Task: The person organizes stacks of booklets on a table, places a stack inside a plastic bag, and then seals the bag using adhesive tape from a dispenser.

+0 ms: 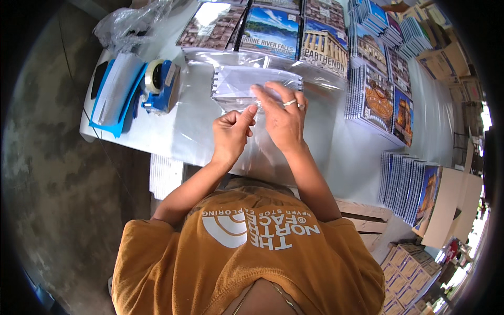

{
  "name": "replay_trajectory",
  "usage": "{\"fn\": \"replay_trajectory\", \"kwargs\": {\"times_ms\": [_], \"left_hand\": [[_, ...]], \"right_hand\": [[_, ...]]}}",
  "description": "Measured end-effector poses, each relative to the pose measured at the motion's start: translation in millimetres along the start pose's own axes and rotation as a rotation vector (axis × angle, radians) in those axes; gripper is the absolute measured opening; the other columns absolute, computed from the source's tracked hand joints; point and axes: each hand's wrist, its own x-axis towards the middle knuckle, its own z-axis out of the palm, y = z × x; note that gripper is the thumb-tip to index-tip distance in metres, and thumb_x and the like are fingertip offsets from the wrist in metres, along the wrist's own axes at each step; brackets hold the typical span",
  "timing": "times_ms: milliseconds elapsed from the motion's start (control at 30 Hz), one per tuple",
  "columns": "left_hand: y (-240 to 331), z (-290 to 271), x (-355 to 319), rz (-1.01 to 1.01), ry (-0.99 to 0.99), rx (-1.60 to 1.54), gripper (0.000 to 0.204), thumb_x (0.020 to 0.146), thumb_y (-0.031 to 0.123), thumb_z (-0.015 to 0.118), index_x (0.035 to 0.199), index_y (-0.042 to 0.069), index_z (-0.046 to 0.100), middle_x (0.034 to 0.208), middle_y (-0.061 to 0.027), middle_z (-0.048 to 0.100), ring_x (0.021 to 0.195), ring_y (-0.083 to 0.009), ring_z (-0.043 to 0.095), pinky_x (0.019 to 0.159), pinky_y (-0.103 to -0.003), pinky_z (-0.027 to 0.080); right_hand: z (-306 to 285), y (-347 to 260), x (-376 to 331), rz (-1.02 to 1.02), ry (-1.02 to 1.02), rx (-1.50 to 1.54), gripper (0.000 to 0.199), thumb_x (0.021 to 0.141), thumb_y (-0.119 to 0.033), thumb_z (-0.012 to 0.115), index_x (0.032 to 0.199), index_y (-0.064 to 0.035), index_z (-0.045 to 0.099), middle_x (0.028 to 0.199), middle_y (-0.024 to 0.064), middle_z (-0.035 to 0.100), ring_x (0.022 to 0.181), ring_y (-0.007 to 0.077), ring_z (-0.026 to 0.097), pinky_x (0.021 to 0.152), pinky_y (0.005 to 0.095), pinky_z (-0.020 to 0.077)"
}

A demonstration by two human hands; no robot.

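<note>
A bundle of spiral-bound notebooks [252, 81], white pages outward, lies on the table in front of me under clear plastic film [236, 103]. My left hand [233, 130] is at its near side, fingers curled and thumb pressed to them; what they pinch, if anything, cannot be made out. Over the near right part of the bundle rests my right hand [283, 115], rings on its fingers. Its fingers are apart and bent slightly, with the tips touching the wrapped surface.
Stacked picture-cover notebooks [270, 31] line the far side, with more stacks [370, 102] at the right. Left on the table [197, 128] are a blue tape dispenser [160, 86], a bubble-wrap piece [118, 84] and crumpled plastic [128, 29]. Cardboard boxes [443, 58] stand far right.
</note>
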Motion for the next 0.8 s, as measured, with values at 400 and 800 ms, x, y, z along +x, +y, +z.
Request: {"fn": "replay_trajectory", "kwargs": {"times_ms": [400,800], "left_hand": [[-69,-121,107,0.619,-0.227,0.979,0.066,0.063,0.020,0.079,0.117,0.000,0.048,0.102,-0.0148,0.058,0.091,-0.0245,0.058,0.081,-0.036,0.046],[124,209,-12,1.401,-1.153,0.724,0.068,0.051,0.011,0.077,0.115,0.000,0.057,0.106,-0.0195,0.061,0.096,-0.0319,0.059,0.088,-0.037,0.045]], "right_hand": [[-11,-16,40,0.131,-0.581,0.088,0.041,0.069,-0.006,0.066,0.106,-0.0079,0.050,0.118,0.0142,0.051,0.112,0.0286,0.047,0.092,0.0439,0.0303],[-353,26,-74,0.406,0.060,-0.295,0.068,0.061,-0.002,0.071,0.125,-0.0084,0.047,0.118,0.0131,0.050,0.109,0.0290,0.049,0.093,0.0393,0.0389]]}}
